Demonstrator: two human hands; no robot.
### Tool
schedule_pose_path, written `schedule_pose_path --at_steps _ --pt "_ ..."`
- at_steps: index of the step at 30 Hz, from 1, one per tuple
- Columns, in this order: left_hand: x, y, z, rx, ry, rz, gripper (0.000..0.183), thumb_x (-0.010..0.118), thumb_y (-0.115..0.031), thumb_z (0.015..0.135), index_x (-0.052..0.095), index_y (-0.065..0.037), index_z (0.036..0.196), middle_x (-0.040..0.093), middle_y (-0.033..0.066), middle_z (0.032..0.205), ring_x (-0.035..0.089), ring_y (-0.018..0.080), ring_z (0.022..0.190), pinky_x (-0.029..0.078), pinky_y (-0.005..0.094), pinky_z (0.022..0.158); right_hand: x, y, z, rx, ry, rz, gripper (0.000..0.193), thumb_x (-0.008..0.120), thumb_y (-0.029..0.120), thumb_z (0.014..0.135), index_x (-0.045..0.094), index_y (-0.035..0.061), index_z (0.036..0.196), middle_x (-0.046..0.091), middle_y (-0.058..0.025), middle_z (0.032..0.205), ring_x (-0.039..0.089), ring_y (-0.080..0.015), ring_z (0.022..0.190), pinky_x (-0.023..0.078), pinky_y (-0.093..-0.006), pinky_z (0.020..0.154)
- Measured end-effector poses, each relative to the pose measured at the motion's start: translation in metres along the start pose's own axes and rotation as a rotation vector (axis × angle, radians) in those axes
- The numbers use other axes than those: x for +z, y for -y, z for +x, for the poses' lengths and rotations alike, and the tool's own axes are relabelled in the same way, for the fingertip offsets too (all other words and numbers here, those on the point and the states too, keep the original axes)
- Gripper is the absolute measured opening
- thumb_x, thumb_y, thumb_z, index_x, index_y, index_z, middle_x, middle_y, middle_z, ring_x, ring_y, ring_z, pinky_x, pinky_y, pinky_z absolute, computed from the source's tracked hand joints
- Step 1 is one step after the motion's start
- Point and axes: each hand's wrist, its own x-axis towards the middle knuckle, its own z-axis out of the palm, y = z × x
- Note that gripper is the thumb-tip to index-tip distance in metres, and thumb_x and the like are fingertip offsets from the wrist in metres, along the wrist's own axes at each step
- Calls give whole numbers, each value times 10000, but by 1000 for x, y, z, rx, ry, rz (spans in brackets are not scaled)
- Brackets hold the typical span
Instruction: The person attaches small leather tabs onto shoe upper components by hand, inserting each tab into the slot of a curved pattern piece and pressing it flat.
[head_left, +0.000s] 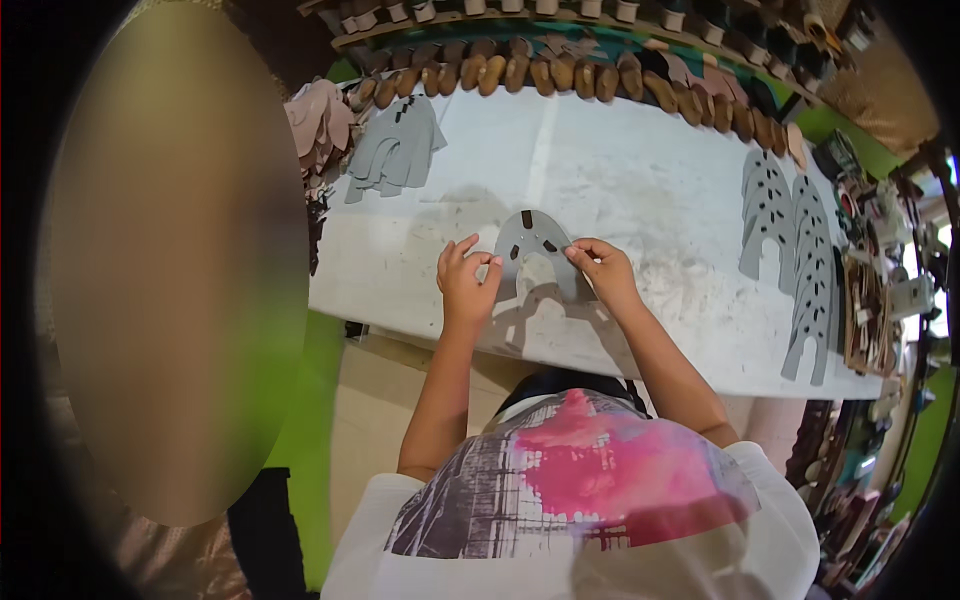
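- Grey arched piece [530, 235] lies between both hands, right hand [607, 270] pinching its edge.
- Left hand [465, 282] sits at the opposite edge; whether gripping, I can't tell.
- Long axis points across the desk [600, 165], rounded end away.

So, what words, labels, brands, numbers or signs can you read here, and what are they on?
None that I can read.
Shirt: a pink and dark print, no lettering I can make out.
Grey piece: dark patches, no readable marks.
Clutter at the right: too small and blurred to tell.
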Motion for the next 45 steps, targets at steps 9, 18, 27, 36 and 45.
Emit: schedule_pose_path --at_steps 9,18,27,36,45 --pt "27 -43 -32 23 147 -93 149 614 -164 834 622 -31 768 561 107 1233 372 365 1257 313 436 1017 -45 -16 -55 141 -49 89 191 656 179 866 664 0 931 620 10 783 522 -63 730 418 -209 680" --pt "101 -102 -67 196 276 -160 179 618 -216 814 630 -52 744 580 83 1194 413 377 1208 305 486 981 -142 -37 -92 142 -133 186 199 677 193 850 671 9 925 581 40 711 476 -45 650 398 -193 605" --pt "233 -217 -73 255 410 -201 182 626 -210 812 642 -42 745 595 99 1173 418 383 1205 325 478 983 -309 -59 -101 171 -173 52 192 666 200 859 653 21 928 564 49 697 434 -32 584 367 -200 535" --pt "345 -273 -46 258 423 -94 182 621 -251 814 672 -83 766 577 71 1210 361 390 1249 243 525 1017 -425 -66 -63 366 -211 -149 241 666 245 831 641 44 962 603 -31 673 549 -115 584 434 -261 559" --pt "379 -278 -36 109 354 157 142 643 -300 789 690 -167 804 445 63 1351 244 376 1327 61 655 1038 -446 -103 -22 184 -191 -708 203 606 279 811 648 90 871 660 -112 791 634 -296 753 489 -395 649"
